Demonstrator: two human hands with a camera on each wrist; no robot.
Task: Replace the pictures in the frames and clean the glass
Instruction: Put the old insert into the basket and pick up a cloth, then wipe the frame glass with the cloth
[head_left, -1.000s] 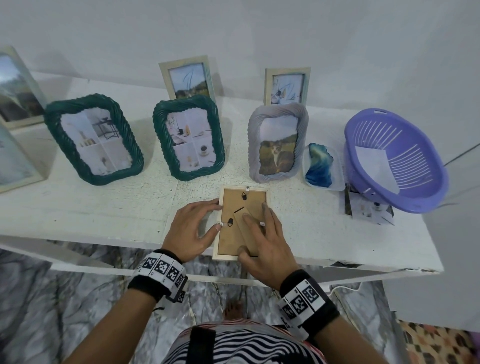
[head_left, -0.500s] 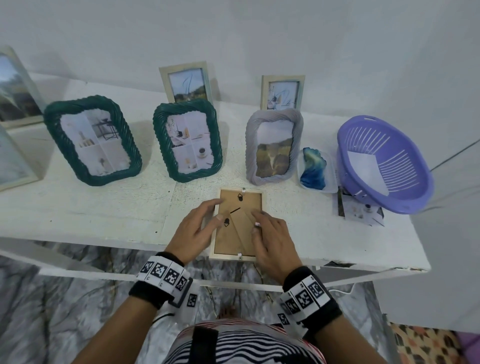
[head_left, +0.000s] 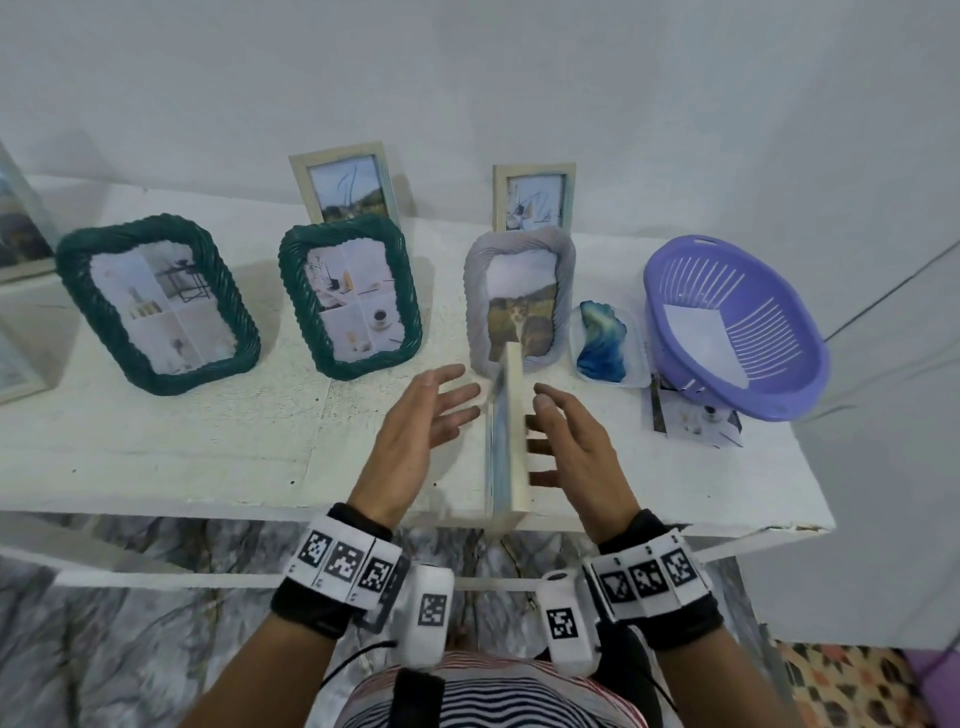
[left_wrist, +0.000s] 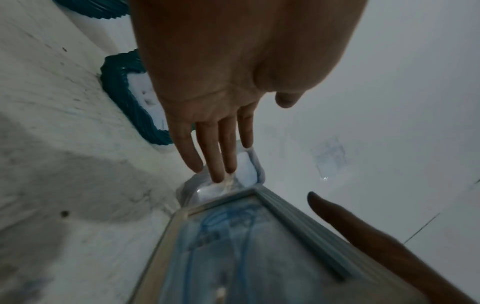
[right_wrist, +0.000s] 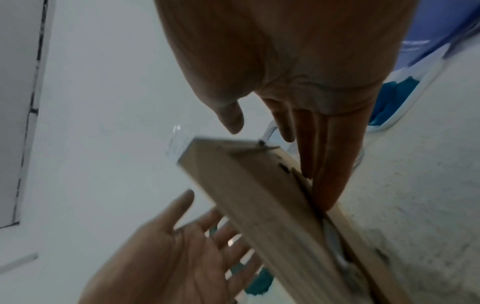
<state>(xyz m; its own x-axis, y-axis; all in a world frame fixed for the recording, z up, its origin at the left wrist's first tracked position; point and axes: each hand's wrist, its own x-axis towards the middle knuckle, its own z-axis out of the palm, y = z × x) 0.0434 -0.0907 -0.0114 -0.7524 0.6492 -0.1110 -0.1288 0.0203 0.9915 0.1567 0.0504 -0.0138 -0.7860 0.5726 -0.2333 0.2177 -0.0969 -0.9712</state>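
A small pale wooden picture frame (head_left: 510, 431) stands on its long edge near the table's front edge, seen edge-on between my hands. Its glass side with a bluish picture (left_wrist: 233, 246) faces left, and its brown back (right_wrist: 262, 197) faces right. My left hand (head_left: 426, 421) is open with straight, spread fingers beside the glass side; whether it touches is unclear. My right hand (head_left: 569, 441) is open, its straight fingers (right_wrist: 327, 174) lying against the frame's back.
On the white table (head_left: 156, 457) stand two green woven frames (head_left: 156, 301), a grey frame with a cat picture (head_left: 519, 296) and two small wooden frames (head_left: 345, 182) at the wall. A blue cloth (head_left: 602, 343), a purple basket (head_left: 779, 374) and a loose photo (head_left: 696, 421) sit at the right.
The frame lay back-up and flat under both hands; now it is tipped up onto its edge, with one hand on each side.
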